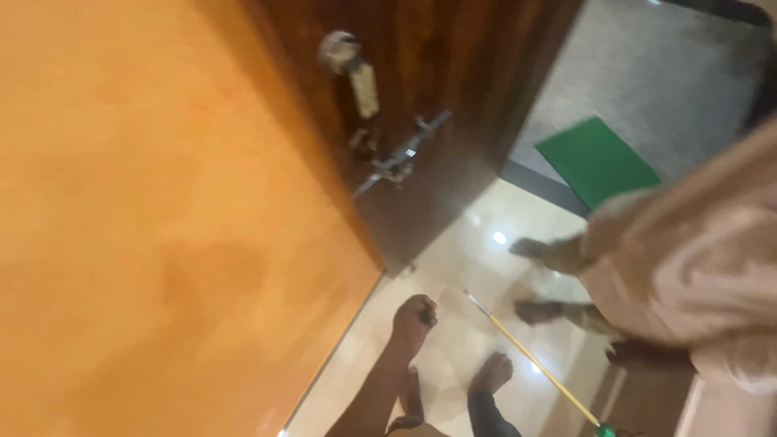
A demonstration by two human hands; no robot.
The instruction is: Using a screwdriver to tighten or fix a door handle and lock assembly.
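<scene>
Left hand [415, 316] at the end of a bare forearm rising from the bottom edge, fingers curled in to a loose fist, knuckles up, nothing visible inside the curl, though too blurred to be sure. Below it and to the right, a second rounded limb end [492, 372] on a dark sleeve or trouser leg; hand or foot, spread or closed, impossible to tell through the blur. Just right of both, a thin yellow stick [530, 356] lying slantwise over the pale glossy floor [453, 267], one tip near the fist, the other ending in a green fitting [605, 430] at the bottom edge; close to the fist and to the dark-sleeved limb, touching neither as far as can be seen. Beyond the stick, two feet [534, 279] of another person in loose beige clothing [688, 267] filling the right side. Further out, a green mat [595, 158] on grey speckled flooring [647, 73], with a dark strip between that and the pale tiles. Above the fist, a dark wooden door [453, 65] with a metal lock plate [352, 69] and a sliding bolt [401, 158]. Across the whole left side, a smooth orange wall [146, 218] meeting the floor beside the forearm.
</scene>
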